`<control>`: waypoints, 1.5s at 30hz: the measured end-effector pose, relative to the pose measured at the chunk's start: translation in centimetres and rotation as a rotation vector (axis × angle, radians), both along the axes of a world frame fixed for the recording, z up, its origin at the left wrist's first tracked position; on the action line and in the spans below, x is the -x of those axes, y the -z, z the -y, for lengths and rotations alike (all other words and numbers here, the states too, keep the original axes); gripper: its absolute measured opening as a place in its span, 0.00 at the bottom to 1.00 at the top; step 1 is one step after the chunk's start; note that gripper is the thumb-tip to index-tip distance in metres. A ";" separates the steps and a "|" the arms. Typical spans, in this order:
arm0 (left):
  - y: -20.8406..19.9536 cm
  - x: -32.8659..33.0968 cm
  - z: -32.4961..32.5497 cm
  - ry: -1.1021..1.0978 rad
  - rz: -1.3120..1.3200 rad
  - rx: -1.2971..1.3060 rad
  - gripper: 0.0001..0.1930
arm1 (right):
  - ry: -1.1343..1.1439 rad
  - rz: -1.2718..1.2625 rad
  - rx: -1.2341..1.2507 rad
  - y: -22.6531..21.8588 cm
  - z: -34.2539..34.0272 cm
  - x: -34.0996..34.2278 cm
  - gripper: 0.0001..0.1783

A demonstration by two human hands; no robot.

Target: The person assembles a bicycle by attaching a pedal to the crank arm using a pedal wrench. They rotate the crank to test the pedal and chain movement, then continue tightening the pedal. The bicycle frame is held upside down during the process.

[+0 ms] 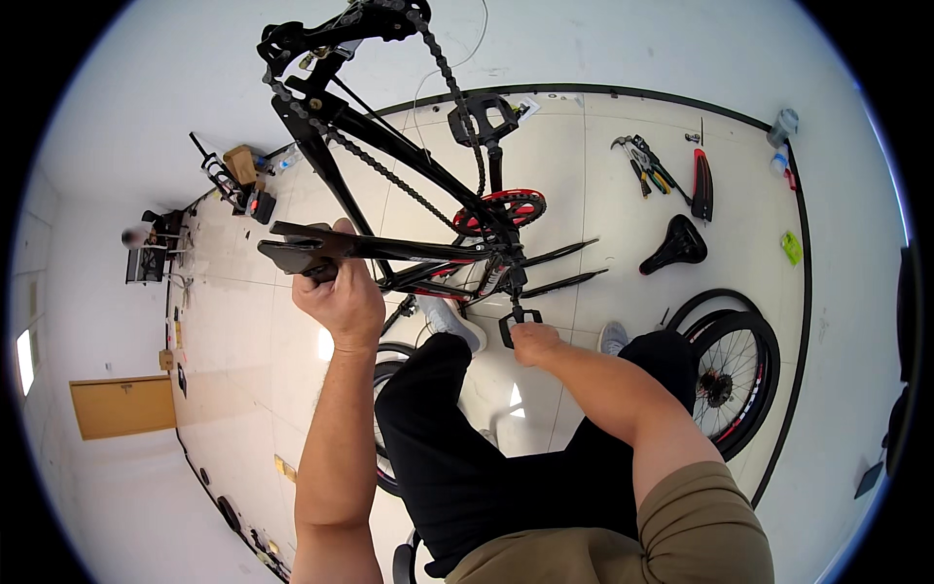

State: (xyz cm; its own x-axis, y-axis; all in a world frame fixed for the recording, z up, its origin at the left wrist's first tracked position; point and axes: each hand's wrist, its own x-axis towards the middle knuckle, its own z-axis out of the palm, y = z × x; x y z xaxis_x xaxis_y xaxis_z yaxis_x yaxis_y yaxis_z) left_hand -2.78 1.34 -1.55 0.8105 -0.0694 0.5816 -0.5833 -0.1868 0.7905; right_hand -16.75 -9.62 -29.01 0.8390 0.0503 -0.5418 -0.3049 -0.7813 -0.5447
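Observation:
A black bicycle frame stands in front of me, its rear end raised toward me. The rear derailleur and a drooping chain hang at the top, the chain running to a red-and-black chainring. My left hand is closed around the frame's near rear end, by a flat dark piece whose kind I cannot make out. Lower right, my right hand grips the near black pedal; its fingers partly hide it. The far pedal sits on the opposite crank.
On the floor to the right lie a black saddle, a red-and-black mudguard, several hand tools and wheels. Another wheel is by my left leg. A tool box is at far left; a person sits beyond.

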 end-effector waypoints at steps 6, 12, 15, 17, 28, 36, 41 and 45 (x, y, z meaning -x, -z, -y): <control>0.0 0.0 0.4 0.023 0.083 0.012 0.03 | 0.068 0.031 0.046 1.6 2.2 0.8 0.14; 0.2 -0.2 -0.3 0.012 0.078 -0.046 0.02 | 0.112 -0.054 0.047 0.6 4.6 1.5 0.16; 0.3 -0.1 0.0 0.001 0.116 -0.056 0.04 | 0.107 -0.099 0.087 0.6 5.5 1.5 0.16; 0.4 -0.1 0.0 -0.001 0.140 -0.051 0.06 | 0.101 -0.125 0.094 0.4 5.9 1.5 0.16; 0.5 -0.6 0.1 -0.003 0.067 -0.020 0.04 | 0.081 -0.078 0.206 -0.6 6.8 2.2 0.16; -1.3 0.1 1.2 -0.088 0.076 -0.108 0.04 | 0.098 -0.139 0.281 -3.6 8.5 2.8 0.16; -1.3 0.0 1.4 -0.099 0.179 -0.160 0.07 | 0.068 -0.091 0.367 -4.0 9.5 4.3 0.16; -1.4 0.3 1.8 -0.061 0.075 -0.138 0.09 | 0.084 -0.079 0.443 -3.9 9.5 5.6 0.18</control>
